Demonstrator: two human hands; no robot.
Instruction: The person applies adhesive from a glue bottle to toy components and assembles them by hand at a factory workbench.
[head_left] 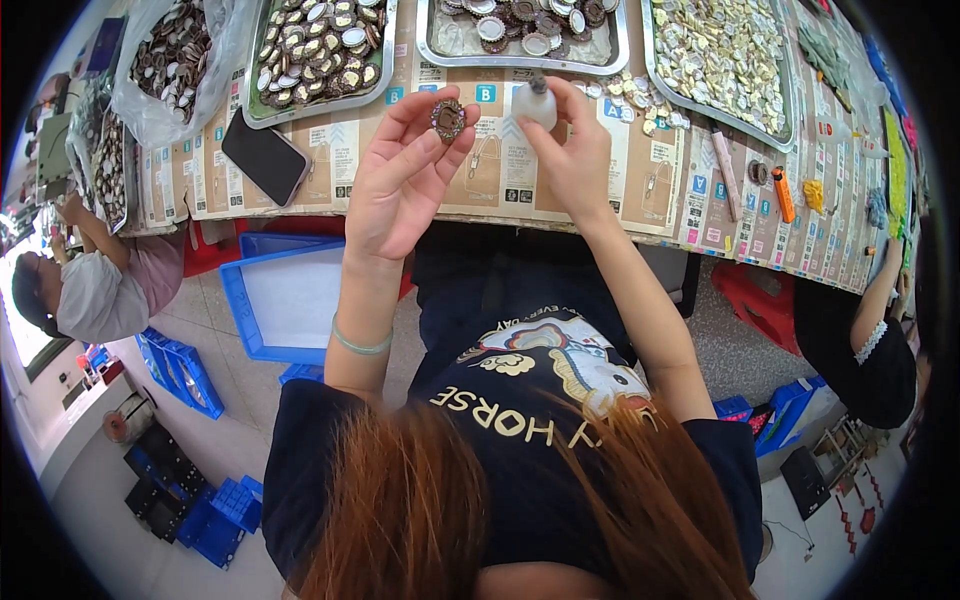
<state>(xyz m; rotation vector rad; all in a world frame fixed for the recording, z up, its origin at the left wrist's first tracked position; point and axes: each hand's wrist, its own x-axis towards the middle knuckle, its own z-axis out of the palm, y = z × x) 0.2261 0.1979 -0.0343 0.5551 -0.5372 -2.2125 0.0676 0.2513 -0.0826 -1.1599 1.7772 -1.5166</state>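
Bag [205,100] of clear plastic at far left, full of dark and pale pieces; sides probably keep the heap together. Next, phone [265,160] flat on the patterned table cover [325,160], near the edge, likely there for easy reach. Left tray [388,50], piled with pieces; raised rim presumably stops spills. Left hand [400,185]: narrow fingertip grip on brown oval piece [448,122], raised above the cover, ornate edge showing; pinched by its border, seemingly to leave the middle uncovered. Middle tray [522,68] beyond, more pieces. White bottle [535,105] with dark tip, in the right hand [575,160], thumb and fingers closed round its body, perhaps to leave the tip free; apart from the oval piece. Loose pieces [645,103] beside the right tray [725,118], which holds pale yellowish bits. Then pink stick [724,175], orange tool [783,195], yellow lump [814,196], maybe kept aside for elbow room.
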